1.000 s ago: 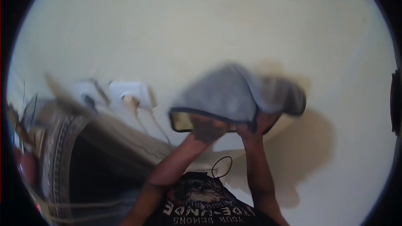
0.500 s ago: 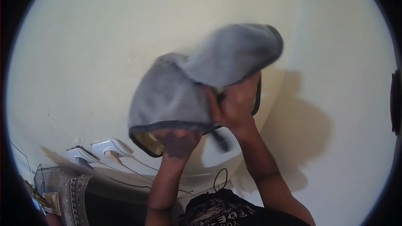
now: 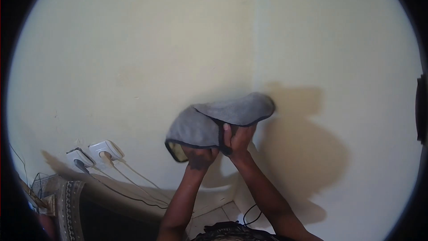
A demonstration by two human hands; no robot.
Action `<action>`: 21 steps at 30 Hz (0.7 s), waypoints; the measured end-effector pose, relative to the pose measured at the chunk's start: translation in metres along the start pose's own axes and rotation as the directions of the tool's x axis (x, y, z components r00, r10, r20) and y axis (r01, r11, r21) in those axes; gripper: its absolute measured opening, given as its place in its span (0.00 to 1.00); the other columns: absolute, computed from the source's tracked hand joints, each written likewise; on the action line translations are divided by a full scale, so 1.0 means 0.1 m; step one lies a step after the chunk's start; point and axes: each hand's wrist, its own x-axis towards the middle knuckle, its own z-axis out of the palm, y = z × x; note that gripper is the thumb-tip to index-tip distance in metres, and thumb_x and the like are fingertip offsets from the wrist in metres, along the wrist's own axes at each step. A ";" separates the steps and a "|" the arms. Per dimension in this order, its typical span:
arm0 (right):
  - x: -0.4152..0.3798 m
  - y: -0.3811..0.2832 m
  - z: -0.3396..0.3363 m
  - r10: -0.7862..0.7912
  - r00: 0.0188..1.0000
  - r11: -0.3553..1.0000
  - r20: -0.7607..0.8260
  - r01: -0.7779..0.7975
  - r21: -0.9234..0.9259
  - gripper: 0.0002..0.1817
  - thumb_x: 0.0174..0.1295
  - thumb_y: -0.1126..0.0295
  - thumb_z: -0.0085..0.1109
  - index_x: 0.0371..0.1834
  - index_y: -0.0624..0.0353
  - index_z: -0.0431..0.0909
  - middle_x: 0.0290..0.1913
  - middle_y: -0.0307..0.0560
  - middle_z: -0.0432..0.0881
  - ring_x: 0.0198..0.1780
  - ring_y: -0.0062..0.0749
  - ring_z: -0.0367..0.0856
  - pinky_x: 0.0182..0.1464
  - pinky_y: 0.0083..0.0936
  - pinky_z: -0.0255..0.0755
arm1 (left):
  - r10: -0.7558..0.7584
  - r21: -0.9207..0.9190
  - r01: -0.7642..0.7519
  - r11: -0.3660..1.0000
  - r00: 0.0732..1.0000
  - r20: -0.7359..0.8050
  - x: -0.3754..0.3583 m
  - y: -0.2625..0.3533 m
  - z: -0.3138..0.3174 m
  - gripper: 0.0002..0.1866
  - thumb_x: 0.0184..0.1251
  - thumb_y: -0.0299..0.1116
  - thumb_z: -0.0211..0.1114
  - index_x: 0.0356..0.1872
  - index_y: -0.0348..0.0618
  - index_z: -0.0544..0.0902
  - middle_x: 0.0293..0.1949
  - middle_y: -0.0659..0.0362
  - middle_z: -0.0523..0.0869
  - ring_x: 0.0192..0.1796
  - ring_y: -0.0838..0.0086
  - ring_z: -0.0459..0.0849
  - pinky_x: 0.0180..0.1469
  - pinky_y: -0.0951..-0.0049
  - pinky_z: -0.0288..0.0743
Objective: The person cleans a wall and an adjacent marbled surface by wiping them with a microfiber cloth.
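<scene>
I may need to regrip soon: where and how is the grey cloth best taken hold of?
I'd pinch the grey cloth by its dark-edged right end, coming from the right: that end juts out past the right hand, so its rim looks free to catch.

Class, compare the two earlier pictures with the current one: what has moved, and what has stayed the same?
Since half a second ago, the grey cloth and right hand have come lower in view, the cloth looking smaller. The wall corner has shifted left as the view turned. The left hand and right hand still hold the cloth; the plugs remain in the wall sockets.
</scene>
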 end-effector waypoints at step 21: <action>2.08 -0.64 -1.20 -0.366 0.889 0.425 0.275 0.422 -0.801 0.16 0.60 0.59 0.60 0.43 0.61 0.82 0.57 0.62 0.78 0.78 0.51 0.56 0.77 0.55 0.45 | -0.016 -0.746 0.045 0.665 0.999 0.046 1.61 1.15 1.25 0.28 0.66 0.42 0.59 0.61 0.31 0.72 0.48 0.40 0.83 0.50 0.49 0.82 0.50 0.51 0.73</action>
